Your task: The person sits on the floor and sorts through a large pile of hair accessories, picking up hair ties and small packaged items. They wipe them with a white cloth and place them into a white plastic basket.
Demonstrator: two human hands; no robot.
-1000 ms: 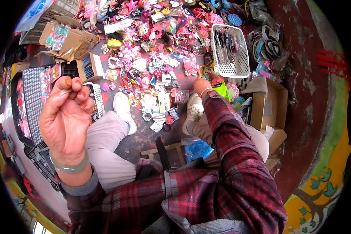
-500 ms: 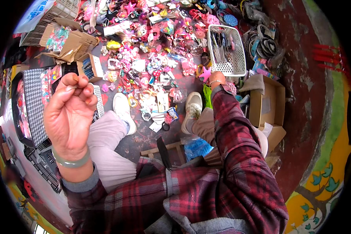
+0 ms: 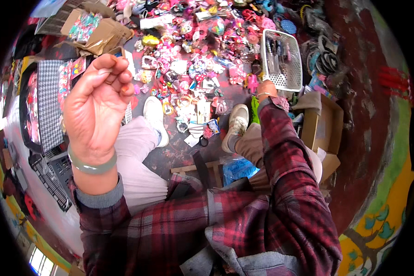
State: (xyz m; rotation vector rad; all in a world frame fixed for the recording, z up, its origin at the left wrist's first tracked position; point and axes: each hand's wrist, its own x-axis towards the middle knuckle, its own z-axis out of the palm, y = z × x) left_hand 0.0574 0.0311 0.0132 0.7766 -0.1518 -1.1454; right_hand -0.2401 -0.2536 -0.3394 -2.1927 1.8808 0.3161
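Dark floor (image 3: 174, 152) lies below the raised, half-curled left hand (image 3: 97, 108).

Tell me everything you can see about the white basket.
The white basket is rectangular, open-topped and looks like plastic, with a smooth rim and small holes through it. It sits open side up, right of the colourful pile, its long sides running away from the person. Slim, partly dark items are inside. The right hand is at its near left corner; whether they touch can't be told.
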